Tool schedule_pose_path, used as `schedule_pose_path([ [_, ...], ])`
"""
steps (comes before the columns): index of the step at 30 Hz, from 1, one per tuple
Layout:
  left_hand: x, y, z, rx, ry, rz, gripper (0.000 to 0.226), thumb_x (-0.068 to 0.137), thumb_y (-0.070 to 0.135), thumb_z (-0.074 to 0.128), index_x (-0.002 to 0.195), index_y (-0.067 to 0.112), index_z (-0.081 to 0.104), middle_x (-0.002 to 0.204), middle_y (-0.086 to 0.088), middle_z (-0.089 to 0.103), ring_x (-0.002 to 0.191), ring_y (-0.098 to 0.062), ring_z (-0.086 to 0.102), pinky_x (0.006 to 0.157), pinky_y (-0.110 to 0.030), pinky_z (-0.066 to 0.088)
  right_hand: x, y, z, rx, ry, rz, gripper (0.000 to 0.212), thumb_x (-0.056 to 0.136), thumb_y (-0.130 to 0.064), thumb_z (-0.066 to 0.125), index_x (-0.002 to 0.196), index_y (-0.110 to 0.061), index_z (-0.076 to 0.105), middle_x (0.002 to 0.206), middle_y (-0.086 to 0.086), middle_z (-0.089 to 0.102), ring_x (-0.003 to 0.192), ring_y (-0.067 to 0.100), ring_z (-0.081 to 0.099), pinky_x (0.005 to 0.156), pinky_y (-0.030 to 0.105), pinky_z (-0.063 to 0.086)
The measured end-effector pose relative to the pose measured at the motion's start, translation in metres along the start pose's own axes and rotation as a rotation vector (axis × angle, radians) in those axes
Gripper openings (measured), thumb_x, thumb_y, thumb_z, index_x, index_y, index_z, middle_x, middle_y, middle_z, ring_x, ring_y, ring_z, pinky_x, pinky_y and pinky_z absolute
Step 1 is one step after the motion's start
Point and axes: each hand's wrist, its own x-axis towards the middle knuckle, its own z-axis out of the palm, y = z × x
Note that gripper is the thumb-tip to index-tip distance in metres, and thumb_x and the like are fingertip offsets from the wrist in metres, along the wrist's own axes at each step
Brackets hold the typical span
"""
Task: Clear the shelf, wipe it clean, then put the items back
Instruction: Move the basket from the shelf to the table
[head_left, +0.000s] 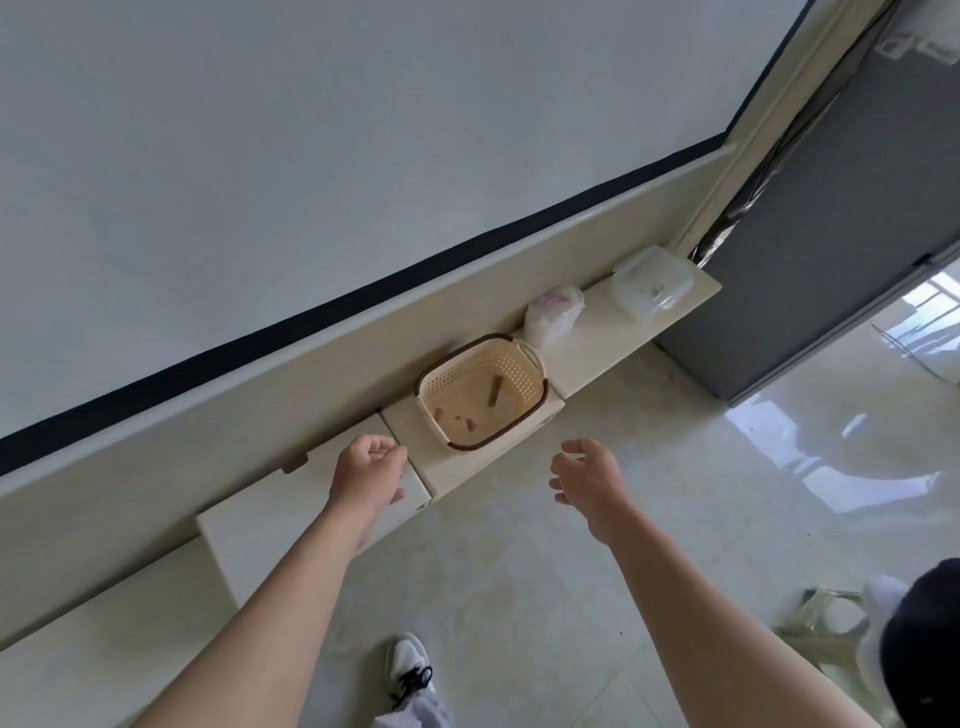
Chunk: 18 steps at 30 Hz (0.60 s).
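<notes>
A low cream shelf runs along the foot of the wall. On it stands a cream plastic basket with a dark rim, holding a few small scraps. Beyond the basket lies a white plastic packet, and at the far end a clear lidded container. My left hand hovers over the shelf just left of the basket, fingers loosely curled and holding nothing. My right hand hangs over the floor in front of the basket, fingers relaxed and empty.
A small brown thing sits at the wall on the left shelf section. A grey door stands past the shelf's far end. Glossy floor tiles lie in front. My shoe is below. A dark object sits at the lower right.
</notes>
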Motion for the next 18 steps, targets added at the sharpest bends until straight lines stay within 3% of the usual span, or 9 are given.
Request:
schedule_pose_path([
  [5,0.042,0.007,0.019,0.033,-0.008,-0.079,0.02,0.095,0.019,0.06,0.115,0.014,0.058,0.114,-0.007,0.062,0.106,-0.024,0.063,0.081,-0.04,0.061,0.051,-0.013,0.006,-0.054,-0.011,0.06,0.032,0.094,-0.018,0.054,0.126,-0.013,0.055,0.09,0.008,0.066,0.079,0.024,0.066,0.085,0.046,0.061],
  [10,0.077,0.002,0.051,0.042,0.013,-0.167,0.035,0.095,0.02,0.061,0.129,0.015,0.054,0.124,-0.007,0.058,0.103,-0.021,0.063,0.085,-0.041,0.061,0.116,-0.022,0.007,-0.109,-0.031,0.11,0.036,0.094,-0.02,0.053,0.129,-0.015,0.052,0.084,0.008,0.064,0.074,0.023,0.065,0.087,0.048,0.06],
  [14,0.096,-0.005,0.088,0.04,0.051,-0.221,0.051,0.095,0.022,0.063,0.142,0.016,0.045,0.119,-0.003,0.056,0.1,-0.018,0.061,0.087,-0.041,0.059,0.176,-0.024,0.011,-0.157,-0.079,0.123,0.045,0.092,-0.02,0.053,0.137,-0.017,0.046,0.079,0.007,0.062,0.071,0.024,0.064,0.086,0.052,0.06],
  [18,0.115,-0.014,0.122,0.056,0.1,-0.261,0.029,0.091,0.024,0.064,0.117,0.024,0.051,0.101,0.005,0.06,0.096,-0.019,0.062,0.091,-0.048,0.058,0.219,-0.03,0.015,-0.142,-0.161,0.138,0.052,0.095,-0.018,0.051,0.146,-0.02,0.039,0.085,0.004,0.059,0.071,0.021,0.06,0.091,0.052,0.058],
])
